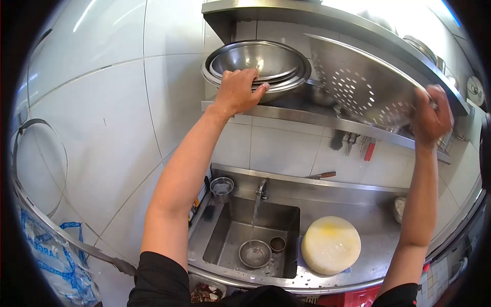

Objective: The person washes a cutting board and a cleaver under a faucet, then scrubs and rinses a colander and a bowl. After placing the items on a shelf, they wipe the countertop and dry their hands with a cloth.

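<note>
My left hand (239, 91) reaches up to a stack of nested metal mixing bowls (255, 61) on the lower wall shelf, its fingers curled over the front rims. On the right, my right hand (432, 113) grips the rim of a big metal colander (358, 84), which is tilted so its perforated side faces me. The colander overlaps the shelf (327, 118) in this view. Lower down, water runs from a faucet (263, 189) into the sink (220, 240), where a small metal bowl (255, 254) and a small cup (277, 244) sit.
A thick round white block (331, 245) with a yellow stain stands on the counter right of the sink. A clear container (222, 188) is at the sink's back left corner. Utensils (369, 150) hang under the shelf. An upper shelf (327, 23) runs above the bowls.
</note>
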Demonstrator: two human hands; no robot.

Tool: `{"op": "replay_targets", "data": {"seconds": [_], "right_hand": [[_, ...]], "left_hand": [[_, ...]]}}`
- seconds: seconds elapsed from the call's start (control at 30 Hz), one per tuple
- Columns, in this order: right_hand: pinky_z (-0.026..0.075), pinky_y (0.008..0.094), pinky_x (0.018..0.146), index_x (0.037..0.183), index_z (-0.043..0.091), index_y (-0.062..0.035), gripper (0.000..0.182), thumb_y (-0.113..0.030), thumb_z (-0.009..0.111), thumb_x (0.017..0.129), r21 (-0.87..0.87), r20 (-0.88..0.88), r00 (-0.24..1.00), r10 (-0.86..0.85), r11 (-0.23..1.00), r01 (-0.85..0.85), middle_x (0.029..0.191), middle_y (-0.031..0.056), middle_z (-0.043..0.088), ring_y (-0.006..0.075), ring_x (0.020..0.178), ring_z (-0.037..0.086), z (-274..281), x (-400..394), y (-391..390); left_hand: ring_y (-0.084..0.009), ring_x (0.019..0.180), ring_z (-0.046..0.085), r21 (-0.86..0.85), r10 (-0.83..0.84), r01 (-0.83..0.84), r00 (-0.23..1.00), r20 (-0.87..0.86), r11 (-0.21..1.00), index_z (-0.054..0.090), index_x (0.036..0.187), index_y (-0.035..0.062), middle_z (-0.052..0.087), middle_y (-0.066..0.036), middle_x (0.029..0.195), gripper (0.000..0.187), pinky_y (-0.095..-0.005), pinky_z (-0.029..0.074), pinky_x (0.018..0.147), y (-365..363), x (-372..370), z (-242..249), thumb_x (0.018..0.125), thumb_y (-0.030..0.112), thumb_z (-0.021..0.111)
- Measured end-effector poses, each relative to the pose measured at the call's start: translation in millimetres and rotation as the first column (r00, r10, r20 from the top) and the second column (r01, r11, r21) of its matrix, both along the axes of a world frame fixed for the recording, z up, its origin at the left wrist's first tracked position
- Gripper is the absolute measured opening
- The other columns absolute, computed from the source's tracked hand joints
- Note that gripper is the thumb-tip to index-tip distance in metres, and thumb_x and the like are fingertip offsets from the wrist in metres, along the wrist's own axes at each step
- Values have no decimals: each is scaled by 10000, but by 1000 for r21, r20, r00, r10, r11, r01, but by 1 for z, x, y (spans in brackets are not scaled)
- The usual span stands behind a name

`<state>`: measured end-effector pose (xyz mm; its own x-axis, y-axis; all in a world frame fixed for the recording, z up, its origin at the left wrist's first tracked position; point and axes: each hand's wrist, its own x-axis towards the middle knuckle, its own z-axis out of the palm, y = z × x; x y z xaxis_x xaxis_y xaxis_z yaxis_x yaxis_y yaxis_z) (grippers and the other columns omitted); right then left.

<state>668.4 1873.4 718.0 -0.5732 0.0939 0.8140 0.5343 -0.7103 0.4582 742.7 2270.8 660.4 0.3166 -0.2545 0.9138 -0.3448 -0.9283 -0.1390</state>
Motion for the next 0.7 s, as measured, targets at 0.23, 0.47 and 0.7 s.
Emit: {"op": "replay_targets", "data": {"seconds": [0.23,0.47,0.7], "right_hand": [[421,218,540,718,621,-19,259,-190,814,702,-3,-37,993,-116,993,116,642,28,575,85,561,494,14,-1,29],[404,210,565,708,573,-8,263,-142,799,720,77,-100,995,-30,996,37,643,14,529,86,590,465,-5,-19,-16],[399,219,575,715,562,-8,259,-111,800,706,83,-193,977,-95,990,113,647,19,511,103,606,463,-27,-34,-68]], "left_hand": [[-344,779,586,-36,-34,25,958,-284,999,591,877,7,629,-169,820,517,-408,436,735,3,-15,32,789,514,637],[-306,745,585,206,42,49,909,-415,977,585,813,-17,622,-193,806,475,-385,450,674,16,-8,55,762,442,697],[-113,622,444,-116,-221,188,819,-529,975,596,746,8,488,-19,626,515,-283,367,564,22,-10,87,751,511,710]]}}
